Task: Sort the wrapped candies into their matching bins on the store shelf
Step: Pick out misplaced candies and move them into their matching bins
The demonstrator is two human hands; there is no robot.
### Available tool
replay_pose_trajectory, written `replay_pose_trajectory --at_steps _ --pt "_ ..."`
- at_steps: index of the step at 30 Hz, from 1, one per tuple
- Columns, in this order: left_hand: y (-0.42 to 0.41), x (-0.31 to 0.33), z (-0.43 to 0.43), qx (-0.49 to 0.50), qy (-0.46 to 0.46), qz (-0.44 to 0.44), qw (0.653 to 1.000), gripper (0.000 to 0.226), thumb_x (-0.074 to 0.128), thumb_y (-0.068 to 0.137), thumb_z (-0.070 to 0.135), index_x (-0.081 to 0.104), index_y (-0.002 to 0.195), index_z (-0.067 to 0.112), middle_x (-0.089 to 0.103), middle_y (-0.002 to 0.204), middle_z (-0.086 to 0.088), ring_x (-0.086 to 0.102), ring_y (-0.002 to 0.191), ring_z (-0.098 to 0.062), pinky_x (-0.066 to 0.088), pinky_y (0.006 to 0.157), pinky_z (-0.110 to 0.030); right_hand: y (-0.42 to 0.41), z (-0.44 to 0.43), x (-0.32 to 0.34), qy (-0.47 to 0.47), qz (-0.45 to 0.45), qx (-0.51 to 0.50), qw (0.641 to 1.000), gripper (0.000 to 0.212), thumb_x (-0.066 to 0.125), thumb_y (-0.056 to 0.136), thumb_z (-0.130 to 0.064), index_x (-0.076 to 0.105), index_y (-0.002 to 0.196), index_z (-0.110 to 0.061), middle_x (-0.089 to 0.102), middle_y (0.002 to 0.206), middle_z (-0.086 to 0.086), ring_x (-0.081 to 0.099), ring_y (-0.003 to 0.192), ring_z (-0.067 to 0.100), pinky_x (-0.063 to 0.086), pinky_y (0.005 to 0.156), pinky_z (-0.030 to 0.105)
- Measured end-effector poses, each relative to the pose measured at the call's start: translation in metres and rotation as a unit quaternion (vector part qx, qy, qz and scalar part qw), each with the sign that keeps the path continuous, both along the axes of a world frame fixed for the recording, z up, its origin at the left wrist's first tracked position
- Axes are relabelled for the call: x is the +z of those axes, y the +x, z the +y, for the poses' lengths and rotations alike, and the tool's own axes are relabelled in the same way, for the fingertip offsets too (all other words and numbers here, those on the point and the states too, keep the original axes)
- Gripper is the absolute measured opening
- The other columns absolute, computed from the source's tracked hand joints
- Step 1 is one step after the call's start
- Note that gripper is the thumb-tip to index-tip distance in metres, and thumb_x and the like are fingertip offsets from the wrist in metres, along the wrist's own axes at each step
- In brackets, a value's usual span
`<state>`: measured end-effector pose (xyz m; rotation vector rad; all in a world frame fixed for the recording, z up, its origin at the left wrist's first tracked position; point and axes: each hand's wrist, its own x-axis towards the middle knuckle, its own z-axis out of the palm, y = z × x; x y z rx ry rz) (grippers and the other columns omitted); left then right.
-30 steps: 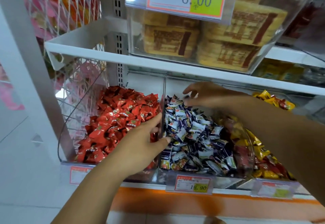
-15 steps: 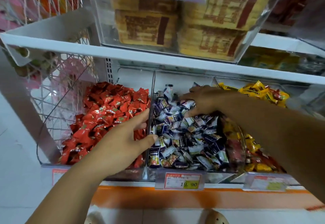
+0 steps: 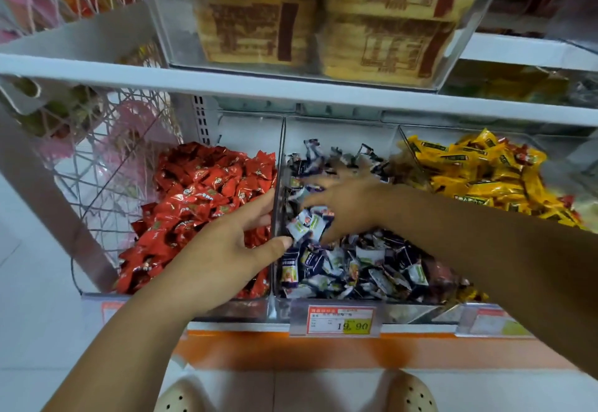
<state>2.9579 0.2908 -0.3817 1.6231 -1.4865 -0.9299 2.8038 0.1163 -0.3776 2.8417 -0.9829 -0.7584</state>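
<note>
1. The blue-and-white wrapped candies (image 3: 356,269) are lying heaped in the middle clear bin (image 3: 420,309) on the store shelf, between the red-wrapped candies (image 3: 200,204) on the left and the yellow-wrapped candies (image 3: 479,172) on the right.
2. Each piece is looking small and light, with a crinkly, glossy film wrapper that is likely slippery. The heap is loose, so it is probably shifting and sliding under any touch.
3. A stray piece is best taken by its plump middle or by a crimped wrapper end, in a pinch of thumb and forefinger. Scooping risks carrying neighbours along.
4. The left hand (image 3: 226,249) is lying spread across the clear divider (image 3: 281,152), its fingers reaching over the red side and its thumb pointing to the blue-and-white side. It is holding no candy.
5. The right hand (image 3: 349,204) is reaching into the middle bin with fingers fanned out over the pile, and it is blurring with motion. A pale candy is showing just under the palm, but I cannot tell whether the hand is pinching it or only brushing it.
</note>
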Motion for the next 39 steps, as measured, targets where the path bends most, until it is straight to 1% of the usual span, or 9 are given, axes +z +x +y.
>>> replay_pose_trajectory --at_steps 6,10,13,16,21,31,34,37,39 --pt "0.003 -0.003 0.001 0.004 -0.005 0.011 1.000 0.063 0.064 0.086 0.037 0.027 0.126 0.068 0.035 0.118 0.053 0.034 0.102 0.038 0.029 0.083 0.000 -0.020 -0.024 0.026 -0.033 -0.038 -0.091 0.995 0.075 0.054 0.082 -0.068 0.019 0.146 -0.051 -0.003 0.162 -0.003 -0.005 0.147 0.032 0.010 0.111 0.064" --pt "0.002 -0.002 0.000 0.005 0.000 0.013 1.000 0.068 0.065 0.086 0.036 0.029 0.138 0.058 0.037 0.128 0.046 0.033 0.105 0.035 0.028 0.088 0.001 -0.014 0.015 0.036 0.042 -0.107 0.001 0.993 0.069 0.059 0.073 -0.073 0.035 0.135 -0.056 0.010 0.160 -0.005 -0.002 0.147 0.026 0.007 0.113 0.064" --pt "0.002 -0.002 0.000 0.012 0.003 0.017 1.000 0.068 0.066 0.087 0.033 0.030 0.142 0.052 0.039 0.132 0.041 0.034 0.107 0.033 0.030 0.082 0.003 0.005 0.051 0.008 0.109 -0.029 0.059 0.992 0.071 0.059 0.077 -0.070 0.037 0.140 -0.047 0.004 0.161 -0.004 -0.015 0.146 0.023 -0.004 0.111 0.066" --pt "0.002 -0.004 0.000 0.014 -0.003 0.018 1.000 0.070 0.066 0.087 0.032 0.029 0.144 0.049 0.038 0.138 0.037 0.035 0.115 0.027 0.028 0.088 -0.001 0.012 0.053 -0.019 0.045 0.053 0.070 0.995 0.076 0.052 0.080 -0.070 0.024 0.147 -0.045 -0.006 0.160 -0.001 -0.024 0.143 0.030 -0.013 0.107 0.069" --pt "0.001 -0.001 0.001 0.006 0.003 0.023 1.000 0.063 0.065 0.087 0.033 0.030 0.126 0.068 0.039 0.110 0.058 0.034 0.106 0.033 0.027 0.089 -0.005 0.006 0.018 -0.013 -0.046 -0.011 0.077 0.996 0.065 0.051 0.081 -0.071 0.039 0.139 -0.045 0.001 0.159 -0.011 -0.007 0.147 0.024 0.002 0.111 0.066" --pt "0.002 -0.001 0.002 0.008 0.016 0.011 1.000 0.072 0.064 0.087 0.036 0.024 0.145 0.049 0.030 0.131 0.041 0.030 0.103 0.034 0.025 0.086 -0.003 -0.036 -0.034 0.022 -0.033 -0.077 -0.034 0.996 0.054 0.056 0.085 -0.061 0.044 0.136 -0.046 0.000 0.160 -0.013 0.002 0.147 0.021 0.012 0.114 0.058" --pt "0.002 0.000 0.001 0.010 0.017 0.009 1.000 0.072 0.064 0.086 0.038 0.024 0.145 0.049 0.030 0.135 0.039 0.030 0.104 0.034 0.026 0.091 -0.007 -0.035 -0.021 0.037 -0.027 -0.089 -0.050 0.994 0.046 0.055 0.086 -0.061 0.051 0.130 -0.047 0.016 0.159 -0.009 0.010 0.145 0.024 0.011 0.114 0.058" --pt "0.003 0.000 0.002 0.007 0.014 0.014 1.000 0.069 0.065 0.085 0.039 0.026 0.139 0.056 0.033 0.129 0.045 0.032 0.105 0.033 0.026 0.096 -0.012 -0.012 0.017 0.035 -0.022 -0.177 0.066 0.982 0.041 0.055 0.086 -0.059 0.061 0.122 -0.041 0.042 0.146 -0.006 0.022 0.142 0.024 0.016 0.115 0.051" --pt "0.003 -0.001 0.001 0.007 0.011 0.020 1.000 0.066 0.066 0.085 0.037 0.028 0.131 0.063 0.036 0.119 0.052 0.035 0.105 0.033 0.028 0.096 -0.010 0.005 0.045 0.018 0.025 -0.133 0.128 0.982 0.049 0.056 0.083 -0.064 0.061 0.123 -0.037 0.045 0.140 -0.004 0.014 0.144 0.023 0.003 0.115 0.059"
